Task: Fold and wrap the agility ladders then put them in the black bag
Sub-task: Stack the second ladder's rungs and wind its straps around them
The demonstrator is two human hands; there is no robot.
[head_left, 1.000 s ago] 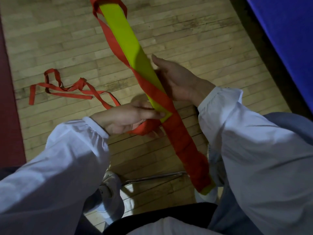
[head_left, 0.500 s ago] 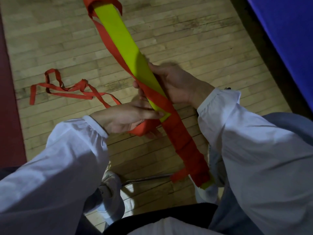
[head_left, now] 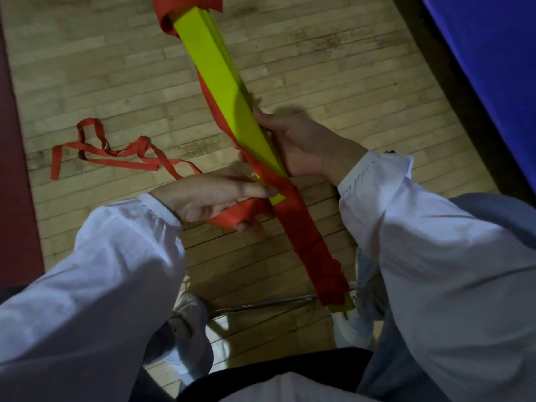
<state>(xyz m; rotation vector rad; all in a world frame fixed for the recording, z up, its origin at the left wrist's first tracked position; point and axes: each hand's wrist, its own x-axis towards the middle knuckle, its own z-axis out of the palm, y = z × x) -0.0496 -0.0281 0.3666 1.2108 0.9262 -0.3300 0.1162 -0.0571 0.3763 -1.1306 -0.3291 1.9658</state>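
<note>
Left hand [head_left: 208,195] pinches the red strap [head_left: 235,214] beside the stacked yellow rungs [head_left: 220,74], which the right hand [head_left: 301,146] grips mid-bundle. The strap's loose tail [head_left: 116,153] lies tangled on the floor, left; a snag or slack could loosen the wraps.

I'm seeing a pale wood-plank floor [head_left: 319,68]. Loose red strap [head_left: 116,153] is lying looped on it, left of the left hand [head_left: 208,195], with its tail rising toward that hand. Dark red strip [head_left: 14,169] is bordering it further left, and a blue surface [head_left: 493,68] right of the right hand [head_left: 301,143]. White shoes [head_left: 191,323] and a metal bar [head_left: 261,304] are resting below both hands.
</note>
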